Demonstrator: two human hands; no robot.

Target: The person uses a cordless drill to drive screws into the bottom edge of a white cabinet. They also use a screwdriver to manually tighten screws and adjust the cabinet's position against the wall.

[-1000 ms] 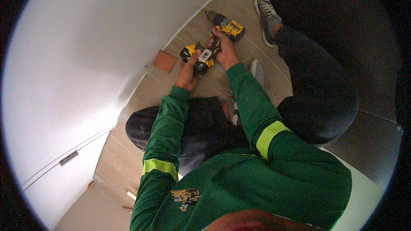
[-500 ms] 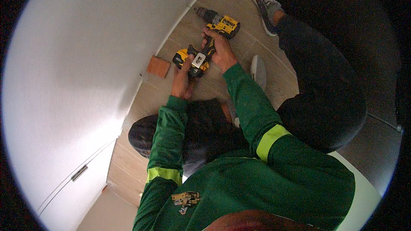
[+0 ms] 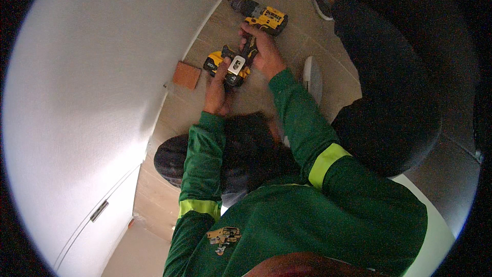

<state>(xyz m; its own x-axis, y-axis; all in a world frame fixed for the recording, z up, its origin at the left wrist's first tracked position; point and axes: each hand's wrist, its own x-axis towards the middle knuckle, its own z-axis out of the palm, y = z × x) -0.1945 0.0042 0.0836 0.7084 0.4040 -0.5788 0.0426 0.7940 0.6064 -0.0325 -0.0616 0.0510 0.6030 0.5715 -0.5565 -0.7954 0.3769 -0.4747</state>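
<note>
A yellow and black cordless drill (image 3: 269, 19) is held between my hands, its chuck end pointing toward the white panel at the upper left. My right hand (image 3: 265, 51) is closed around the black grip, just below the drill body. At the drill's base, my left hand (image 3: 217, 92) grips the battery pack (image 3: 228, 73), with the thumb over its side. A pale metal clip (image 3: 237, 65) shows on the base beside that thumb. Most of the left fingers are hidden under the battery.
A large white panel (image 3: 102, 72) runs along the left side, with a hinge (image 3: 99, 211) low on it. Against its lower edge lies a reddish-brown square piece (image 3: 186, 75) on the wood-look floor (image 3: 205, 46). My bent legs and shoes (image 3: 313, 79) take up the right side.
The view has shifted slightly, and the drill and both hands appear a little higher. Both hands keep the same hold on the drill and its battery.
</note>
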